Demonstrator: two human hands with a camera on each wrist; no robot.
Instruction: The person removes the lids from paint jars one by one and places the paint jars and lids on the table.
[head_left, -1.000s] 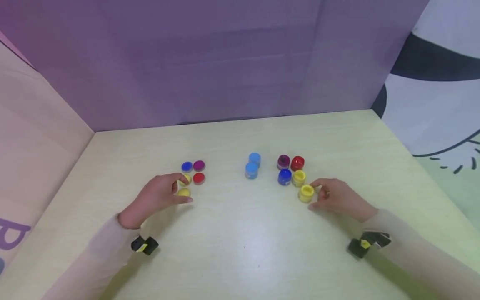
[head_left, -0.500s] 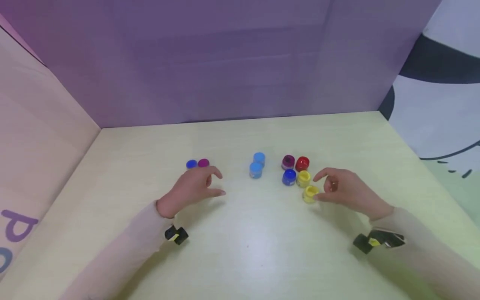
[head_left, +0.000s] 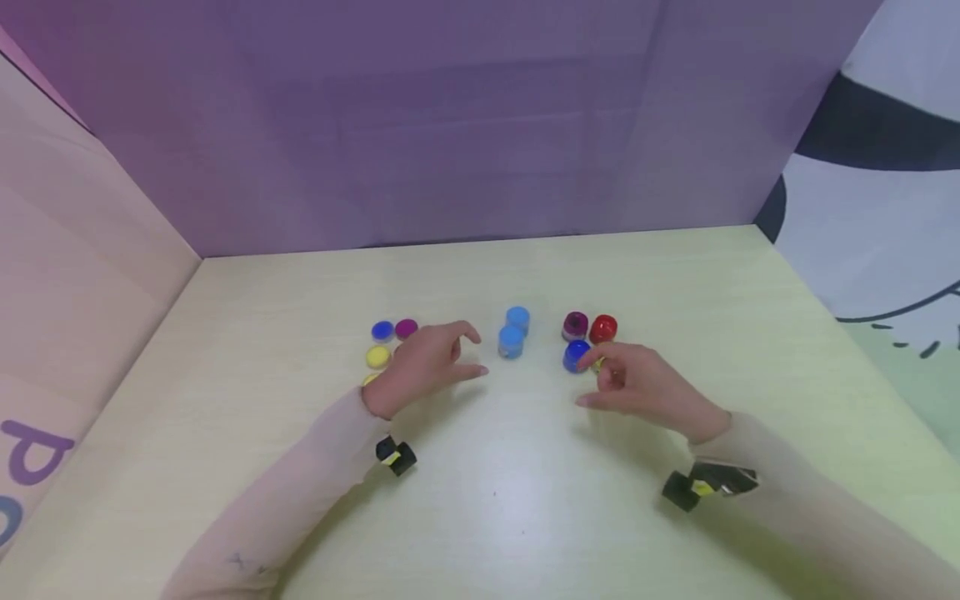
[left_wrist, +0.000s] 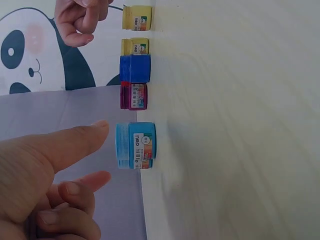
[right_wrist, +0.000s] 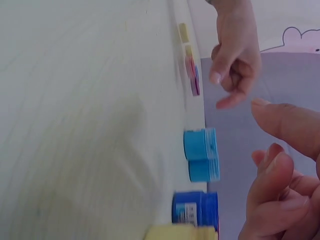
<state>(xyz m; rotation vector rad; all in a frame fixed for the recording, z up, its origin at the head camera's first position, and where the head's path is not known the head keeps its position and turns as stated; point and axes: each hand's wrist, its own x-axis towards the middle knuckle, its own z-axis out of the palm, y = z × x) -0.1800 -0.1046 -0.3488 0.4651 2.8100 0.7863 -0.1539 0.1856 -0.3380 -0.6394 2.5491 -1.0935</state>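
Two light blue jars (head_left: 511,342), one behind the other, stand mid-table; the nearer shows a ribbed lid in the left wrist view. Just left of them hovers my left hand (head_left: 423,367), thumb and index finger spread apart, holding nothing. My right hand (head_left: 648,390) is over the jars at right, thumb and index finger also apart and nothing between them. In that group are a purple jar (head_left: 575,326), a red jar (head_left: 603,328), a dark blue jar (head_left: 577,356) and two yellow jars (left_wrist: 137,18), mostly covered by the right hand in the head view.
Loose lids lie left of my left hand: a blue lid (head_left: 382,331), a purple lid (head_left: 407,329) and a yellow lid (head_left: 378,357); another yellow one is partly hidden. A purple panel (head_left: 465,125) rises behind the pale wooden table (head_left: 480,517).
My left hand has moved right, from over the yellow lids to near the light blue jars. The right hand has left the near yellow jar and shifted left, with nothing in it.
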